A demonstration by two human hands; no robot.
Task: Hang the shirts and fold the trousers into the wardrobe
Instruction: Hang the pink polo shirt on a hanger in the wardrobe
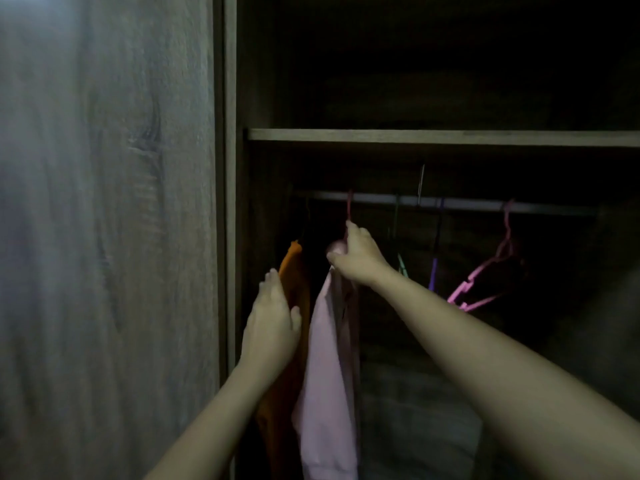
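A pale pink shirt (pixel 327 368) hangs on a pink hanger whose hook (pixel 349 206) sits over the wardrobe rail (pixel 460 203). My right hand (pixel 358 258) grips the top of that hanger at the shirt's collar. To its left hangs an orange shirt (pixel 294 271), partly hidden behind my left hand (pixel 272 327), which rests flat against it with fingers apart. The wardrobe interior is dark.
Empty hangers hang further right on the rail: a green one (pixel 401 265), a purple one (pixel 433 271) and a pink one (pixel 485 271). A wooden shelf (pixel 433 136) runs above the rail. The wardrobe's wooden side panel (pixel 104 237) fills the left.
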